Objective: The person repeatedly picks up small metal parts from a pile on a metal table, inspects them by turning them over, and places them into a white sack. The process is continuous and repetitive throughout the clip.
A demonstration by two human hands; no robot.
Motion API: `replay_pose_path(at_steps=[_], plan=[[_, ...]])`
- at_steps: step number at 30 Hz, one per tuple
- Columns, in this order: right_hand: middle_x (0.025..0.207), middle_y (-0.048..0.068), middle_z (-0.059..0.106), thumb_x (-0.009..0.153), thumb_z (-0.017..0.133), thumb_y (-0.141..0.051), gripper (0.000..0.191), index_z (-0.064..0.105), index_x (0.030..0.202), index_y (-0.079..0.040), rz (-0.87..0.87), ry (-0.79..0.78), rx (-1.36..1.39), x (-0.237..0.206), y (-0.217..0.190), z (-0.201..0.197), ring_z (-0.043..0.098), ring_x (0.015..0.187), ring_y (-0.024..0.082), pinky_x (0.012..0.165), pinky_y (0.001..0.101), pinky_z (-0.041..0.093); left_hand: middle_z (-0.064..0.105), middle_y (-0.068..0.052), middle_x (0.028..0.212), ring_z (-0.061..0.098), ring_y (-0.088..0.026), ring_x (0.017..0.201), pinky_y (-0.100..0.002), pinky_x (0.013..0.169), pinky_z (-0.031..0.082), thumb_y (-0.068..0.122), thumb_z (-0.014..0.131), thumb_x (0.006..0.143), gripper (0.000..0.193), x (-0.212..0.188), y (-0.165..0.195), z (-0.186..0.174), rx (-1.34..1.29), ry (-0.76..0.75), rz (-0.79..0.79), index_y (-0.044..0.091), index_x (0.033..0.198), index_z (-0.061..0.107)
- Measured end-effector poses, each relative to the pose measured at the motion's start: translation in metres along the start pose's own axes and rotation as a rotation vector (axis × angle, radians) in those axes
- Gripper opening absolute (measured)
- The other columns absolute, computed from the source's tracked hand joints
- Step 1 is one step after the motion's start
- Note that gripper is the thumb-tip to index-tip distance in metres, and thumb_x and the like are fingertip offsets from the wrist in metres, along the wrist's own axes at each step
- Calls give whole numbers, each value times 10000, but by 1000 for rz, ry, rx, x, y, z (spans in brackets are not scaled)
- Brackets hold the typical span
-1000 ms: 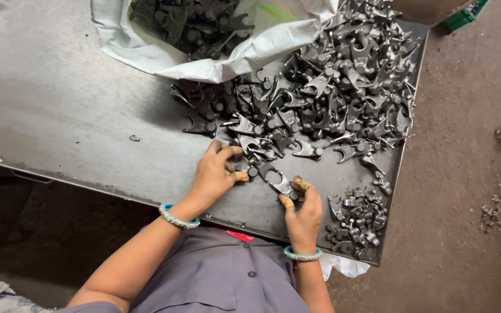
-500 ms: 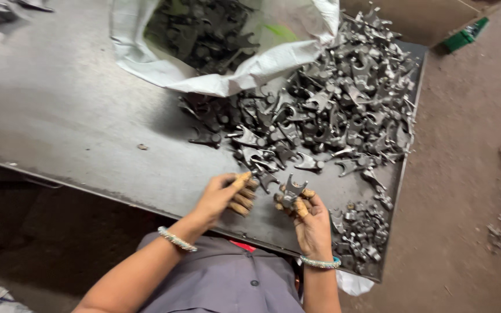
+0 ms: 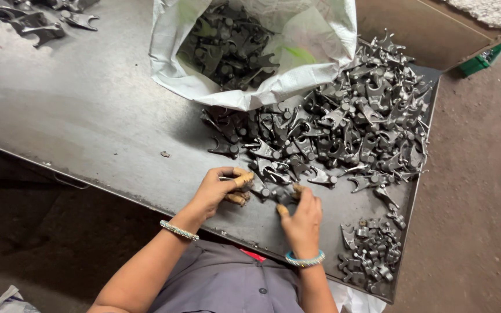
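**Steel tabletop heaped with dark forged parts**

Grey steel sheet forms the table (image 3: 88, 116), worn, smudged and dusty, its near edge running aslant above a dim brown floor (image 3: 476, 174) that shows bare beyond the table's right edge. On the table's far side a white woven sack (image 3: 297, 87) lies open-mouthed, dark metal pieces inside. Spilling from the sack toward the table's right edge is a big heap of forked parts (image 3: 355, 127), black and dull-shining. A small pile of parts (image 3: 372, 255) sits at the table's near right corner, apart from the heap. A few loose pieces (image 3: 36, 26) lie at the table's far left corner. A green box (image 3: 481, 59) rests on the floor past the table's far right corner.

At the table's near edge, just below the heap, the left hand (image 3: 218, 191) is curled, its finger-covered tips closed on one forked part (image 3: 262, 186). The right hand (image 3: 302, 217) meets it there, fingers pinching the same part's other end. Each wrist wears a bangle.
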State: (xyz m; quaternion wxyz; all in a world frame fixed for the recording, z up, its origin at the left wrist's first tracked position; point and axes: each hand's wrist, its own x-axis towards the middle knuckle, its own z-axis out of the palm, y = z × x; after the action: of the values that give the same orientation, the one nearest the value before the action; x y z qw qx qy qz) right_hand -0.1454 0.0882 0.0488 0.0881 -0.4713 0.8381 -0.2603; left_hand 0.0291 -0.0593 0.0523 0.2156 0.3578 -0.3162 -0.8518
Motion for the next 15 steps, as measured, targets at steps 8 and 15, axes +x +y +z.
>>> replay_pose_path(at_steps=[8,15], plan=[[1066,138,690,662,897,-97,525,661,1130,-54,54,-24,-35,-28,31,-11,615,1040,346,923,436,476,712,-66,803,651,-105,587,-252,503,551,159,812,859,353,6,-27,6,247,-54,-63,-64,1128,765],[1143,96,705,823,780,30,419,604,1202,-3,338,-59,1306,-25,81,-13,686,1052,182,925,312,561,732,-51,778,653,-101,523,-250,492,555,222,818,836,392,5,-40,25,434,-50,-89,-18,1141,764]])
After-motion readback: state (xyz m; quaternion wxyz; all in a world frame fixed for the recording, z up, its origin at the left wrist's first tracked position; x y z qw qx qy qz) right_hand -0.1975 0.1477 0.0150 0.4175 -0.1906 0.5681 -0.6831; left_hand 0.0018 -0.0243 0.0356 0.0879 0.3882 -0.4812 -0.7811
